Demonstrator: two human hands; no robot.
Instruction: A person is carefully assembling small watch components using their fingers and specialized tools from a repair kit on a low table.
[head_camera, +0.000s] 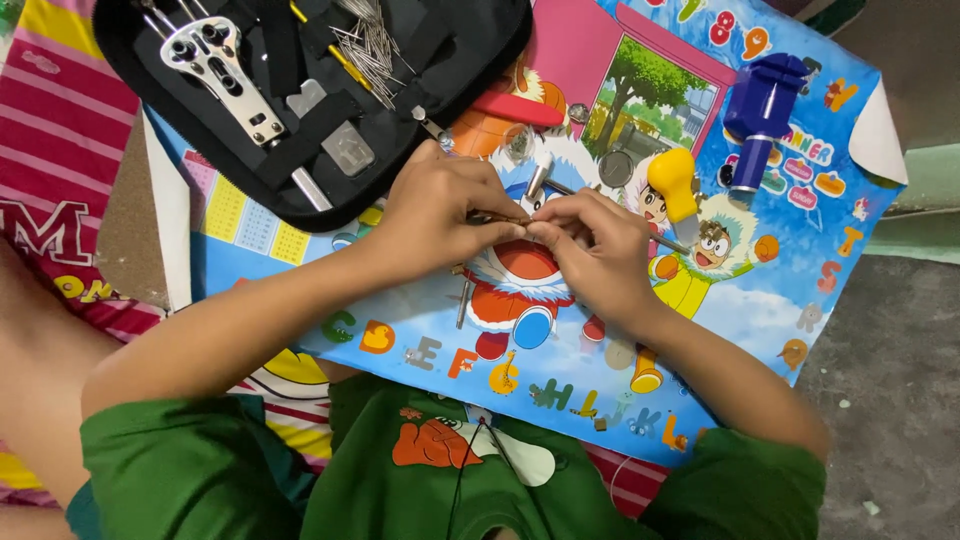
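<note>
My left hand (440, 215) and my right hand (590, 250) meet over a colourful cartoon mat (780, 270). Together they pinch a thin brown metal piece (497, 217), perhaps a strap or a tool; the fingers hide most of it. A small hammer with a yellow head (672, 182) and a silver head lies just beyond my right hand. A slim metal tool (463, 300) lies on the mat under my left wrist.
An open black tool case (300, 90) holds a silver wrench-like tool (225, 65), several thin pins (372, 40) and a yellow-handled tool. A blue plastic press tool (762, 110) stands at the mat's far right. Striped pink cloth (60, 130) lies left; grey floor (890, 380) lies right.
</note>
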